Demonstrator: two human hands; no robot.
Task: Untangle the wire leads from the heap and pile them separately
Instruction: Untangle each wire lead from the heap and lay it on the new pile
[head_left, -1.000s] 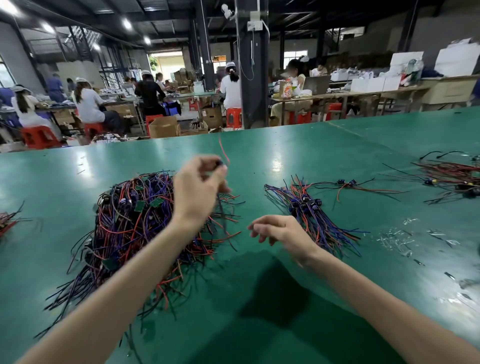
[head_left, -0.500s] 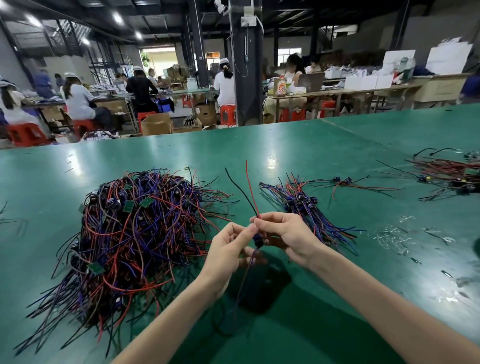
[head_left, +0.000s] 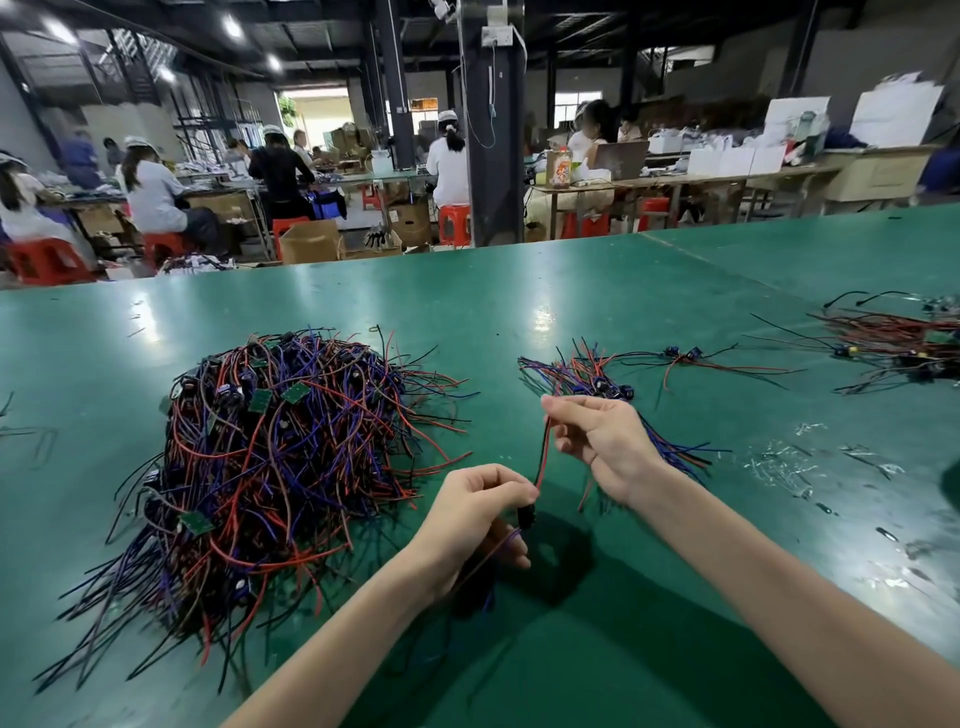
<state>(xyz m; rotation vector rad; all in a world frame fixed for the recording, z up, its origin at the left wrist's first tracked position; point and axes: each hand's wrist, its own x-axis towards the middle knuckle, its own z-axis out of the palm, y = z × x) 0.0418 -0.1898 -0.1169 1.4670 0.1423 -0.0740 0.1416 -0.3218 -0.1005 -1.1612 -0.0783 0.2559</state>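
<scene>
Wire leads (head_left: 270, 457) sit heaped on green table (head_left: 571, 291) (workers (head_left: 156, 192) behind).

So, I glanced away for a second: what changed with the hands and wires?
The left hand carried one lead off the heap toward the body; the right hand pinched its red and black wires, and the hands drew apart. The heap and the sorted pile stayed put.

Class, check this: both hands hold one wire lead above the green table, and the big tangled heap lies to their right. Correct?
No. The head view shows the big tangled heap to their left. The left hand and right hand do hold one wire lead above the green table.
</scene>
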